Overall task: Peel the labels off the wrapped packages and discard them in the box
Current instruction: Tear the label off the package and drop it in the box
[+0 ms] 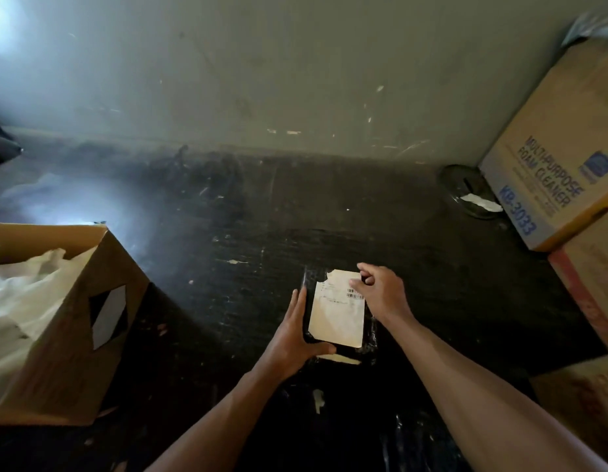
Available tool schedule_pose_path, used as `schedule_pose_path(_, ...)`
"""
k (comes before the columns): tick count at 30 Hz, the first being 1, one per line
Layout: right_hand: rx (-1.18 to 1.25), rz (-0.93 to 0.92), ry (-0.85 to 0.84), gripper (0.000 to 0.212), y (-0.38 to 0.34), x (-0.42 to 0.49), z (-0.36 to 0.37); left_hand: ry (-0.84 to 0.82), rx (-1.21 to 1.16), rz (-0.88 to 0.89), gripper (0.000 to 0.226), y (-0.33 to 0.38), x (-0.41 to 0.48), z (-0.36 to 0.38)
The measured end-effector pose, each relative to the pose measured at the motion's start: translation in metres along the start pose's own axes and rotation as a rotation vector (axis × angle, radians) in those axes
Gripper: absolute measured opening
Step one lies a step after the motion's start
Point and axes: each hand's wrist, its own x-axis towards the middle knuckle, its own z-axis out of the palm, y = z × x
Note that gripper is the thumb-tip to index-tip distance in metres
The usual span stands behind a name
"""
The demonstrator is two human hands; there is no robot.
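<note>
Package, black plastic-wrapped, flat (pixel 336 349): left hand (pixel 297 338) open, braced against left edge; right hand (pixel 381 294) fingers pinching white paper label (pixel 336 315) at far corner. Open brown cardboard box (pixel 74 335) well left of package.

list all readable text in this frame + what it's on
"MULTIPURPOSE FOAM CLEANER": side of the tilted cardboard box at far right.
"KB-3033": same box, lower edge of that side.
Blue square logo on that box: too blurred to read.
Label on the black wrapped package: barcode and lines of print, too small to read.
Open box at left: no text visible.
</note>
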Motion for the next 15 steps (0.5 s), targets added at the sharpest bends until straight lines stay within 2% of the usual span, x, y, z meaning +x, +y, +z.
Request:
schedule_pose_path(4, -0.038, -0.01, -0.044, 0.048, 0.005, 0.008, 0.0, 0.049, 0.009, 0.035, 0.13, -0.005, -0.001, 0.01)
schedule_pose_path(7, -0.046, -0.006, -0.051, 0.038, 0.002, 0.012, -0.001, 0.063, 0.003, 0.049, 0.128, -0.005, -0.001, 0.015)
schedule_pose_path(12, 0.038, 0.046, -0.007, 0.013, 0.001, 0.015, -0.001, 0.084, -0.027, 0.03, 0.126, -0.011, -0.002, 0.017)
schedule_pose_path(15, 0.136, 0.062, 0.012, 0.01, 0.002, 0.012, -0.002, 0.095, -0.032, 0.018, 0.124, -0.011, -0.003, 0.019)
